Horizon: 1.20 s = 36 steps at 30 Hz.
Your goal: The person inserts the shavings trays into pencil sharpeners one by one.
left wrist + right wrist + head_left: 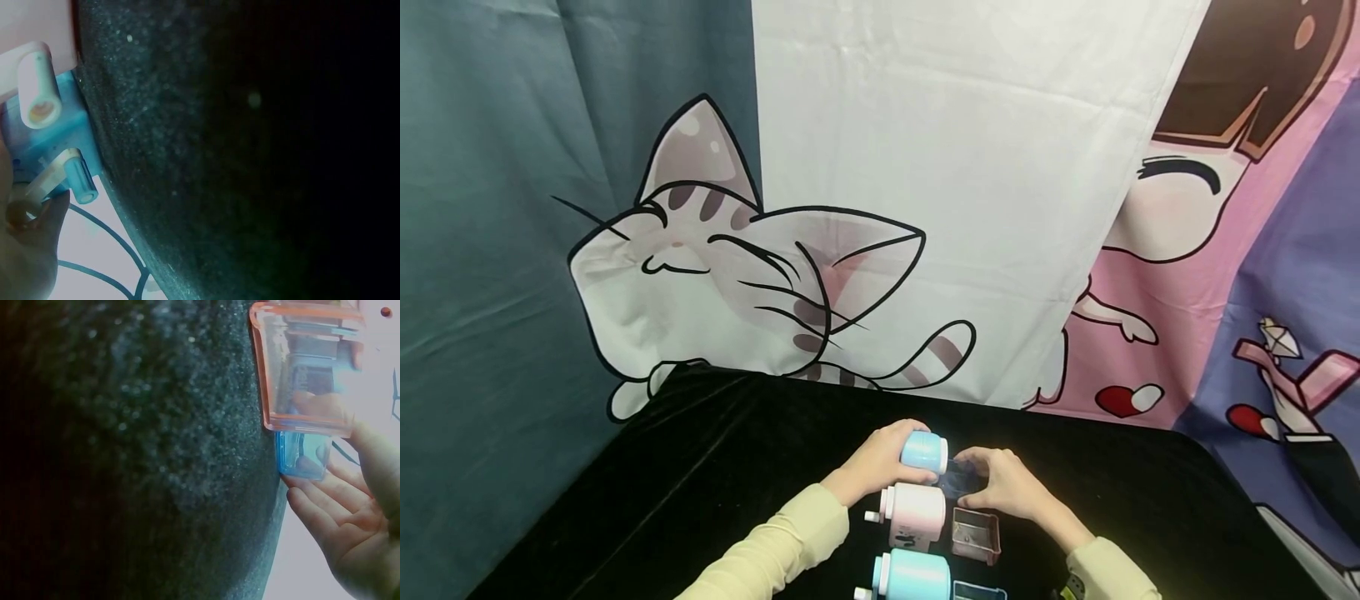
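In the head view, my left hand (880, 457) grips a light blue hand-crank pencil sharpener (922, 451) at the back of a row. Its crank (78, 178) shows in the left wrist view, beside the thumb. My right hand (1009, 482) pinches a clear blue shavings drawer (957, 481) just right of that sharpener, thumb on the near side and fingers on the far side. In the right wrist view, a clear pink drawer (306, 422) partly covers the blue one.
Nearer me stands a pink crank sharpener (917, 510), its clear pink drawer to the right. Closest is another blue sharpener (917, 575) with a blue drawer (979, 592) beside it. All are on a black cloth-covered table (760, 450), with a printed curtain (985, 208) behind.
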### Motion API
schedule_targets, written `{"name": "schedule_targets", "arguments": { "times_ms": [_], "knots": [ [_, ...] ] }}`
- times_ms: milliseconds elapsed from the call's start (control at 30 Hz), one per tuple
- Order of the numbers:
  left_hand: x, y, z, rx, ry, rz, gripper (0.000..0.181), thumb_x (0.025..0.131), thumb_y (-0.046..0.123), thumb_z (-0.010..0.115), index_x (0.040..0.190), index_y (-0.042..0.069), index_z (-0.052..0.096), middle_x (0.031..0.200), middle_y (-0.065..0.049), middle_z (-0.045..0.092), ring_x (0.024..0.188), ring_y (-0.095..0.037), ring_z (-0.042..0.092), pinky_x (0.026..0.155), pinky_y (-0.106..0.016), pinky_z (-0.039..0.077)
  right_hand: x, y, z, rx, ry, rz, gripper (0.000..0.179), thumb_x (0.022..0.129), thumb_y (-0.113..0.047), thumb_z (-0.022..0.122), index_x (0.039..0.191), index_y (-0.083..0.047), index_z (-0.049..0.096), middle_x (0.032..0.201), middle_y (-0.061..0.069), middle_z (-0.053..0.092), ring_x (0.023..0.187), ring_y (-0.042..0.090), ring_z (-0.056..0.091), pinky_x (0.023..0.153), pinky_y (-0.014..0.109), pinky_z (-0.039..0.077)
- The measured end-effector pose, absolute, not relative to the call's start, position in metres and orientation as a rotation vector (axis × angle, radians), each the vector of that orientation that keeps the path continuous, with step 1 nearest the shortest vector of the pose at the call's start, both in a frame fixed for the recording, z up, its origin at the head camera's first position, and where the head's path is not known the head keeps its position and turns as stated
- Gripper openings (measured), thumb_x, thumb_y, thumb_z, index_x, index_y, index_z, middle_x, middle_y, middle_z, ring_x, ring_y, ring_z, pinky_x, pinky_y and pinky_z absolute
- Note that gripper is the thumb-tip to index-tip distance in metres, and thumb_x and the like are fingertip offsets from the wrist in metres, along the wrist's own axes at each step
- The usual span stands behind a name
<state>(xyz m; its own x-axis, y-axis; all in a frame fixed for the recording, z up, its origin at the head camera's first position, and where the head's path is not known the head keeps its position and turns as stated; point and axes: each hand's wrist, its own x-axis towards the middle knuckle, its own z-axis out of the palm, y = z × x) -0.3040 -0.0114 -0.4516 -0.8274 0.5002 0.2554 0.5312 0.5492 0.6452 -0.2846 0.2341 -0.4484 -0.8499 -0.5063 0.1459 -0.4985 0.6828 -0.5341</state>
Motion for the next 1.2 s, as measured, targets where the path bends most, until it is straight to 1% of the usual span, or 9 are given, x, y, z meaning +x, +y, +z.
{"name": "schedule_targets", "arguments": {
  "times_ms": [467, 633, 867, 1200],
  "knots": [
    [-0.304, -0.0118, -0.4531, -0.903, -2.726, -1.16, 0.062, 0.075, 0.045, 0.079, 0.125, 0.02, 0.053, 0.115, 0.002, 0.061, 0.092, -0.008, 0.058, 0.08, -0.024, 0.051, -0.2867, 0.2313, -0.4499, -0.889, 2.848, -0.917, 0.059, 0.068, -0.033, 0.086, 0.114, -0.004, 0.064, 0.112, 0.011, 0.07, 0.099, 0.026, 0.069, 0.082, 0.038, 0.056],
    [-0.3049, -0.0119, -0.4537, -0.917, -2.717, -1.154, 0.062, 0.075, 0.046, 0.078, 0.125, 0.019, 0.053, 0.114, 0.002, 0.061, 0.092, -0.007, 0.057, 0.08, -0.023, 0.051, -0.2879, 0.2292, -0.4498, -0.892, 2.825, -0.925, 0.058, 0.068, -0.031, 0.085, 0.115, -0.005, 0.064, 0.113, 0.011, 0.07, 0.1, 0.025, 0.069, 0.083, 0.037, 0.056],
    [-0.3037, -0.012, -0.4518, -0.909, -2.725, -1.157, 0.063, 0.075, 0.046, 0.078, 0.126, 0.019, 0.053, 0.116, 0.002, 0.061, 0.092, -0.008, 0.057, 0.08, -0.023, 0.051, -0.2894, 0.2279, -0.4488, -0.896, 2.821, -0.927, 0.057, 0.068, -0.031, 0.085, 0.115, -0.005, 0.064, 0.113, 0.012, 0.069, 0.101, 0.026, 0.068, 0.084, 0.039, 0.056],
    [-0.3032, -0.0115, -0.4519, -0.901, -2.734, -1.175, 0.062, 0.076, 0.046, 0.078, 0.126, 0.02, 0.052, 0.116, 0.002, 0.061, 0.093, -0.008, 0.058, 0.081, -0.024, 0.051, -0.294, 0.2246, -0.4484, -0.878, 2.823, -0.922, 0.057, 0.069, -0.032, 0.085, 0.115, -0.005, 0.063, 0.112, 0.011, 0.069, 0.099, 0.025, 0.069, 0.084, 0.039, 0.056]
  ]
}}
